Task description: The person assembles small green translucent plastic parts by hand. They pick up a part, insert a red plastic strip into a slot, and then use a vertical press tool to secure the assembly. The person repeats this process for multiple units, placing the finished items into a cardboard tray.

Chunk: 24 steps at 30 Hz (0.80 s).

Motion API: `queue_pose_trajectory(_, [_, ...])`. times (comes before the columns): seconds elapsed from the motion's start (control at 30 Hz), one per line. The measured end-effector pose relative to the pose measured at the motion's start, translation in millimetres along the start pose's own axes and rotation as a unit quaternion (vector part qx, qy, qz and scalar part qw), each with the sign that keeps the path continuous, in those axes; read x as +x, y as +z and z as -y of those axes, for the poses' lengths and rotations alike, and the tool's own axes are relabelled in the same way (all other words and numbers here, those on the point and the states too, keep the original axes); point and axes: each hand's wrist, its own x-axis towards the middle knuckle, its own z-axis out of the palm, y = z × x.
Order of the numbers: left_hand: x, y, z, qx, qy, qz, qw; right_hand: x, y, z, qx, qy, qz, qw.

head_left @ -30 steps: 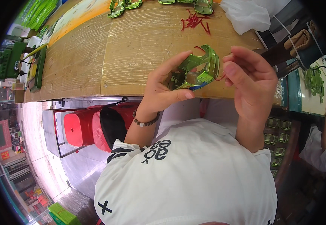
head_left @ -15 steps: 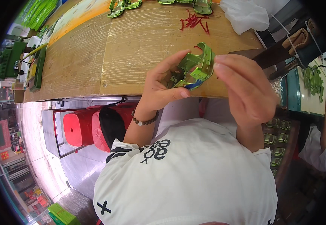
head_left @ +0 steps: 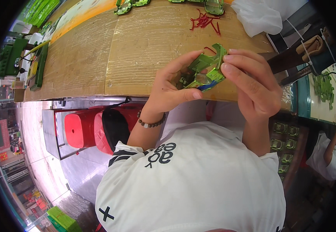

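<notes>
My left hand [head_left: 168,83] is closed around a shiny green plastic shell [head_left: 210,63], shaped like a toy car body, holding it tilted above the table's near edge. A blue piece [head_left: 207,86] shows along the shell's lower side, and a thin red strip [head_left: 210,49] at its upper side. My right hand [head_left: 255,81] pinches the shell's right end between thumb and fingers; whether something small is also in that pinch is hidden. Farther back on the table lies a loose pile of thin red strips [head_left: 205,22].
More green shells [head_left: 214,7] stand along the table's far edge. A white plastic bag [head_left: 255,17] lies at the back right, beside a dark metal machine [head_left: 292,58]. A green device [head_left: 38,69] sits at the left. Red stools [head_left: 77,129] are below; another person [head_left: 324,154] is far right.
My right hand's fingers have come against the shell's right end and closed on it. The red strip stands out more at the shell's upper side. The view has shifted slightly.
</notes>
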Motion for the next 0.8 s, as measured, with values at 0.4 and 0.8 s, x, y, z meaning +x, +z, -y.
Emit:
queue_pose_trajectory(0.4, [0, -3, 2, -0.056, -0.014, -0.022, 0.998, -9, 14, 3, 0.029, 0.036, -0.030, 0.998])
queue_pose_trajectory(0.8, [-1, -6, 3, -0.034, 0.003, 0.002, 0.999, -27, 44, 16, 0.038, 0.077, -0.155, 0.984])
